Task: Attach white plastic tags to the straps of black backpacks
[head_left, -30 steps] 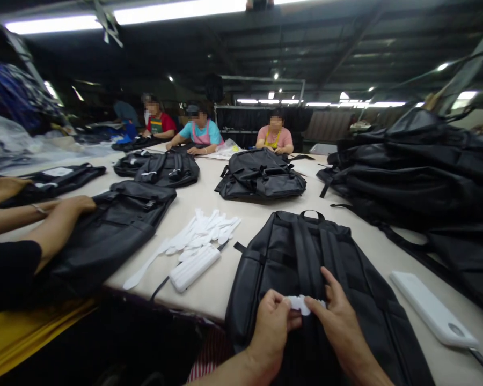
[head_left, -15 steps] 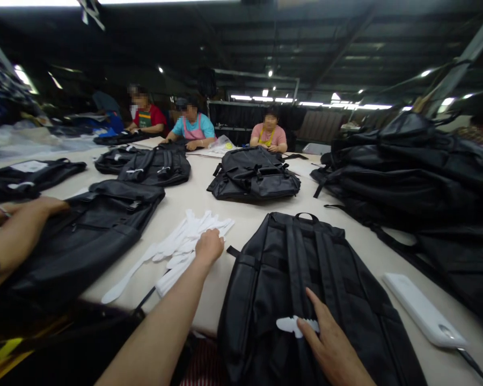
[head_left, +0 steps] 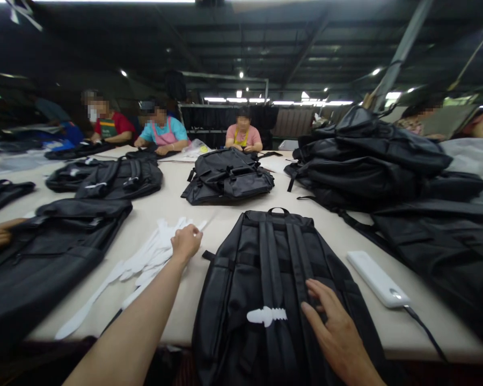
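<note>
A black backpack (head_left: 265,279) lies straps-up on the table right in front of me. A small white plastic piece (head_left: 266,316) rests on its straps. My right hand (head_left: 330,327) lies flat on the backpack just right of that piece, fingers spread, holding nothing. My left hand (head_left: 186,241) reaches out to the pile of white plastic pieces (head_left: 145,257) left of the backpack. Its fingers are curled down onto the pile; what they grip, if anything, is hidden.
More black backpacks lie on the table (head_left: 177,206): one ahead (head_left: 227,177), several at the left (head_left: 52,252), a stack at the right (head_left: 370,161). A white device with a cable (head_left: 376,279) lies at my right. Another person's hand (head_left: 0,236) rests at far left. Three people sit at the far end.
My left hand let go of the white piece and reached to the white pile. My right hand laid the piece on the straps and drew slightly off it. The view shifted left.
</note>
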Action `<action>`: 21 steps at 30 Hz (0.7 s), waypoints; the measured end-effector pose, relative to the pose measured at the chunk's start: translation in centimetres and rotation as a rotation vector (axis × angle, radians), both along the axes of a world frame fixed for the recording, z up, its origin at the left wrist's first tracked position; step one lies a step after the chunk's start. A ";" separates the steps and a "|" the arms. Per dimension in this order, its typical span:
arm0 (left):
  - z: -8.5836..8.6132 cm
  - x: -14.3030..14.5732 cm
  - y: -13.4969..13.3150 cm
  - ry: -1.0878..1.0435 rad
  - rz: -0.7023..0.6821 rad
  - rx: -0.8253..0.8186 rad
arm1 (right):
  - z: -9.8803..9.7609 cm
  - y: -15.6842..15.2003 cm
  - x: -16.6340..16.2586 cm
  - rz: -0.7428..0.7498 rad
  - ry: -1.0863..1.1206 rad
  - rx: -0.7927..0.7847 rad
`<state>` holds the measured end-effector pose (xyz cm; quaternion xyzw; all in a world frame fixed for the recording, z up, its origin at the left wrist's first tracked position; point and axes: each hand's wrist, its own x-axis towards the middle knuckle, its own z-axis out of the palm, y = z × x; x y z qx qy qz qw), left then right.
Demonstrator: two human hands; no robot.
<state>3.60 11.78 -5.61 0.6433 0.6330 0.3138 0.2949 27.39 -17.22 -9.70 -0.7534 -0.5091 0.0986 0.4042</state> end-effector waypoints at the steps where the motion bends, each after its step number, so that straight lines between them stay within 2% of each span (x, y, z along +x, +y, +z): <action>1: 0.8 0.7 -0.9 -0.076 -0.040 -0.008 | 0.7 0.2 0.1 -0.003 0.011 0.036; 5: 3.0 4.4 -6.1 -0.359 -0.299 -0.172 | 3.2 0.7 0.1 0.015 0.062 0.124; 8: 3.3 6.7 -10.4 -0.577 -0.491 -0.436 | 4.5 0.8 -0.3 0.044 0.084 0.179; 11: 3.0 8.3 -13.5 -0.682 -0.603 -0.649 | 5.0 0.3 -0.5 0.076 0.049 0.222; 16: 2.5 10.6 -16.1 -0.530 -0.757 -0.604 | 5.8 -1.8 0.1 0.071 -0.124 0.260; 18: 2.4 11.4 -17.1 -0.397 -0.831 -0.526 | 6.3 -2.8 0.3 0.102 -0.296 0.258; 21: 2.6 12.3 -18.8 -0.197 -0.982 -0.327 | 6.8 -3.8 0.3 0.225 -0.520 0.161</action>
